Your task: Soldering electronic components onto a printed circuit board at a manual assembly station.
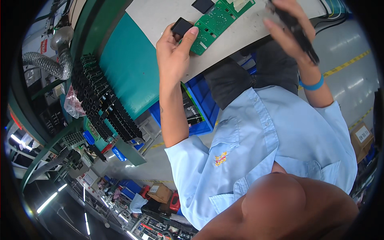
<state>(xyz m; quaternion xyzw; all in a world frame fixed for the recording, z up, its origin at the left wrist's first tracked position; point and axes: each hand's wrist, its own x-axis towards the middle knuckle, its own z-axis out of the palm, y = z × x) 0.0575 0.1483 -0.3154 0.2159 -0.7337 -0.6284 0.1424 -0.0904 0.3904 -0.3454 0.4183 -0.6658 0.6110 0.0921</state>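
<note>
At the far left of the frame a grey ribbed hose (44, 64) curves down beside racks of black parts (104, 104), which stand in rows along a teal surface (124, 60). Lower and toward the middle, a blue bin (202, 110) sits under the edge of the grey table (248, 38).

The left hand (173, 50) is raised at the table's near edge. Its thumb and fingertips are pinched shut on a small black square part (182, 27), held just off the table and touching or nearly touching the lower left end of the green circuit board (216, 18). The board lies flat on the table, and a second black square (203, 5) rests above it at the top of the frame.

To the right, the right hand (290, 28) hovers over the table. Its fingers are loosely curled around a long black object (302, 38) that runs down across the palm toward the wrist, which wears a blue wristband (312, 85). What the object is cannot be told.

The step in hand looks like presenting the square part to the board. Seating it would call for squaring it to the board's edge and steadying the board, which neither hand is pressing down.
</note>
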